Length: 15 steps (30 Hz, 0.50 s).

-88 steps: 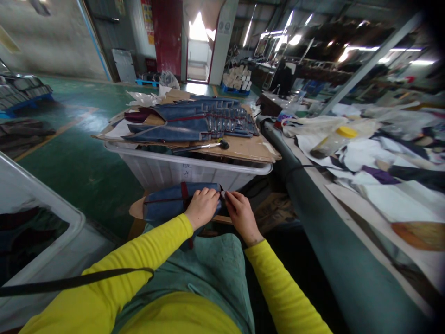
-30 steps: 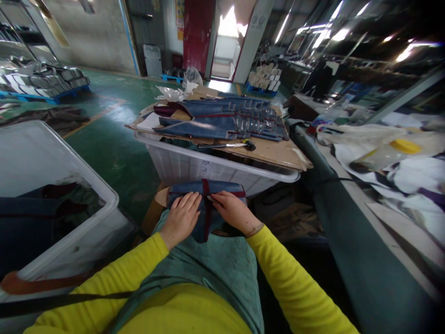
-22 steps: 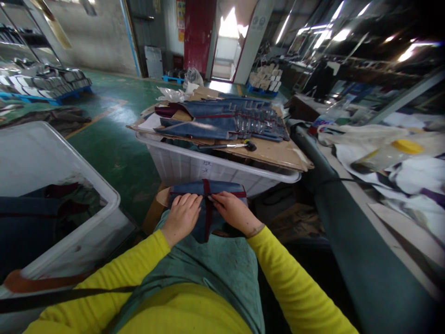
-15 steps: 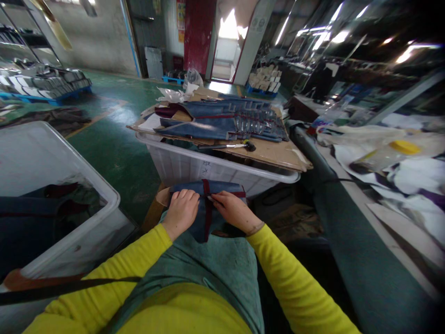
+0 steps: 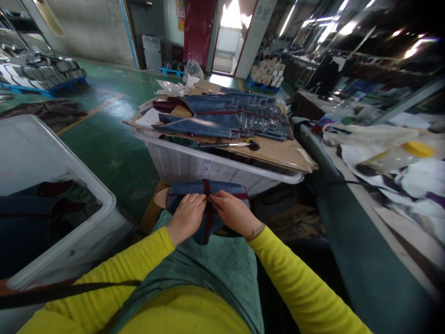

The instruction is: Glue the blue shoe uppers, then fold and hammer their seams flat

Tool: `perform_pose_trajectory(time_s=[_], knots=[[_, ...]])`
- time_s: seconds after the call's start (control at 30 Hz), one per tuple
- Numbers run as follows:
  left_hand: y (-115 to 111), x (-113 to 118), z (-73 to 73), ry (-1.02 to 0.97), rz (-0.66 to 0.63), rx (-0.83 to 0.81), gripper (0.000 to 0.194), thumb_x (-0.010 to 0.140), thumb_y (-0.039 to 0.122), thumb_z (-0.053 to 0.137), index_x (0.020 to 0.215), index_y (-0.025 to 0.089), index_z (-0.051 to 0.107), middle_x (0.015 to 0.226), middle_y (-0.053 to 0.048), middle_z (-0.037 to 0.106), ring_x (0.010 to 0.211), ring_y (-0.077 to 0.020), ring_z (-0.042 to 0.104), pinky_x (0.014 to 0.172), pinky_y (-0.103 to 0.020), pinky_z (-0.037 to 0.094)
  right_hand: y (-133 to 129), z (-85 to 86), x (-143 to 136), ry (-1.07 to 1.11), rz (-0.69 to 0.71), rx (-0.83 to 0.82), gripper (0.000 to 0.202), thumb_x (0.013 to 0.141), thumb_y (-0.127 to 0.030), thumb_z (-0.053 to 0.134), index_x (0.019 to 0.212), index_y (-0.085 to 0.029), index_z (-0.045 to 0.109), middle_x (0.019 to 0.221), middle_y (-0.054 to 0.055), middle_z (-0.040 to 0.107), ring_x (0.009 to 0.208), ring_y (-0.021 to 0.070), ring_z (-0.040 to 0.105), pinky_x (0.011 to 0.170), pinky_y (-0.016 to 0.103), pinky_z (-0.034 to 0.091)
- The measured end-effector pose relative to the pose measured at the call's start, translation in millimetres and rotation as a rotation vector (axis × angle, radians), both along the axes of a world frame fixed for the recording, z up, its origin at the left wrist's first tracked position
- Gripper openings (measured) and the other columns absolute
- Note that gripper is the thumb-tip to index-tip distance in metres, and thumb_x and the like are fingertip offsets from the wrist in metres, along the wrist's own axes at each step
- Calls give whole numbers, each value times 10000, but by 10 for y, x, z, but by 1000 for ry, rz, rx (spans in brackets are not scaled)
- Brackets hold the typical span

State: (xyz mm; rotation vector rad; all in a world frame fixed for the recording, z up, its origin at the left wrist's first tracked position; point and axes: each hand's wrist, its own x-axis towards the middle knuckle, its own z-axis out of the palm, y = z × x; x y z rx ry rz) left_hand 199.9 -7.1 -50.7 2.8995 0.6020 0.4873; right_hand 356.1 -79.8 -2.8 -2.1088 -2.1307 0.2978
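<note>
Near the middle, above the lap, lies the blue piece [image 5: 187,188] with red strips. The left hand [image 5: 187,217] rests on it, fingers bent; whether they grip cannot be told. The right hand's [image 5: 236,214] fingers are pinched together where the strips cross, anything between them hidden. Just beyond, a bin [image 5: 174,163] bears cardboard [image 5: 278,152] with a tool [image 5: 229,144] and more blue pieces [image 5: 208,124].

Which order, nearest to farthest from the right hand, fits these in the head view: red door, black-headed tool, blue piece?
1. Blue piece: at the right hand, extending left.
2. Black-headed tool: beyond, on the cardboard.
3. Red door: background, leftward.
</note>
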Motion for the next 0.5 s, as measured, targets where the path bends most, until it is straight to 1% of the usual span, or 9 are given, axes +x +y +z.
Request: perform_pose_trajectory(time_s=[0.17, 0.27, 0.4, 0.5], knots=[[35, 23, -14, 3, 3, -13, 306, 892, 146, 429, 1162, 113, 568, 1236, -104, 576, 1133, -240, 486, 981, -399, 361, 37, -32, -48, -28, -44, 13, 296, 912, -140, 417, 1142, -172, 600, 1029, 81, 609, 956, 165, 575, 824, 245, 464], [42, 12, -6, 8, 17, -26, 297, 894, 162, 434, 1153, 144, 577, 1254, -100, 570, 1145, -243, 491, 974, -411, 367, 77, -105, -95, -85, -59, 44, 352, 902, -109, 405, 1214, -154, 562, 1070, 97, 606, 980, 186, 552, 830, 267, 480], [26, -89, -33, -19, 12, -14, 345, 921, 181, 392, 1232, 159, 540, 1324, -91, 534, 1215, -224, 463, 1028, -407, 323, 75, -252, -163, -94, -94, 108, 407, 898, -99, 399, 1289, -138, 505, 1215, 115, 569, 1059, 203, 513, 851, 288, 496], [19, -208, -58, -33, 43, 8, 380, 942, 208, 361, 1295, 168, 496, 1346, -80, 525, 1250, -211, 445, 1050, -416, 295, 30, -344, -187, -68, -98, 162, 410, 920, -127, 377, 1317, -142, 483, 1294, 114, 535, 1142, 212, 470, 886, 311, 495]])
